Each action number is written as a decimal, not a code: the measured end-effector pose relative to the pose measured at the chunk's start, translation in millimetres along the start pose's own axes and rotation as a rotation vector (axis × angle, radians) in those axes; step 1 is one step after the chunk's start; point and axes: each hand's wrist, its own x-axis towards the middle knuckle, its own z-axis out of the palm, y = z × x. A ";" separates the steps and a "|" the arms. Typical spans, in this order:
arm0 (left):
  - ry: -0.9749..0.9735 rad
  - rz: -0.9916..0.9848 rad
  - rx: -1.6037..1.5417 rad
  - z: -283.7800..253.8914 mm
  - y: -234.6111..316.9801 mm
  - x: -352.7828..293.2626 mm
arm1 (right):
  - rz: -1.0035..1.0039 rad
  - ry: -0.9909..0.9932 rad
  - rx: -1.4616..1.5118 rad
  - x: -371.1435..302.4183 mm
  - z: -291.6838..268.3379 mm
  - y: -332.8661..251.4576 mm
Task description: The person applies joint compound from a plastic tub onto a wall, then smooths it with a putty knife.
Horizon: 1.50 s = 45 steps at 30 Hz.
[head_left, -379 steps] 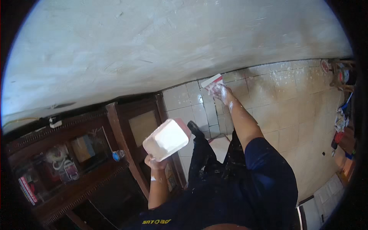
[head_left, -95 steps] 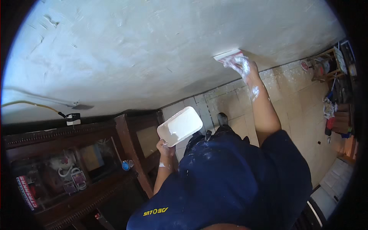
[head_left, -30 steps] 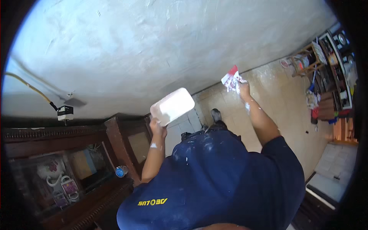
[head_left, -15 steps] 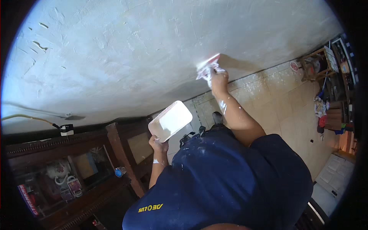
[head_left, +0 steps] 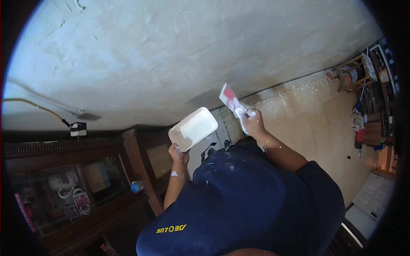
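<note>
My left hand [head_left: 179, 155] grips the lower left corner of a white rectangular tray [head_left: 176, 137] with rounded corners. White paste covers part of its inside. My right hand [head_left: 254, 124], smeared with white, is closed around the handle of a putty knife [head_left: 229, 93] that has a red patch on its broad, white-coated blade. The blade points up and left, off the wall as far as I can tell, to the upper right of the tray. Ahead is the wall [head_left: 171, 55], coated unevenly in whitish grey with raised ridges and streaks.
A dark wooden cabinet [head_left: 139, 164] with glass panes stands at left, mugs [head_left: 80, 200] behind the glass. A yellow cable [head_left: 36, 104] runs to a black-and-white box [head_left: 78, 129] by the wall. White splashes mark the tiled floor [head_left: 316, 115]. A wooden stool [head_left: 356, 74] stands far right.
My right hand has drawn the putty knife back from the wall, down toward me, and its blade has turned to point up-left. The tray has shifted slightly right and up in view.
</note>
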 end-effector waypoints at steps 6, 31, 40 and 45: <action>0.004 -0.084 0.007 14.3 -1.6 22.0 | -0.626 -0.465 -0.675 -29.9 43.4 -6.5; 0.091 -0.001 -0.100 26.7 -12.2 10.9 | 0.473 0.246 0.743 155.2 -72.8 24.4; -0.030 -0.014 0.003 22.1 0.6 25.1 | -0.515 -0.349 -0.617 -6.3 19.0 -71.1; -0.064 -0.045 0.070 12.0 15.9 23.5 | -0.404 -0.576 -1.119 -19.3 98.5 -95.6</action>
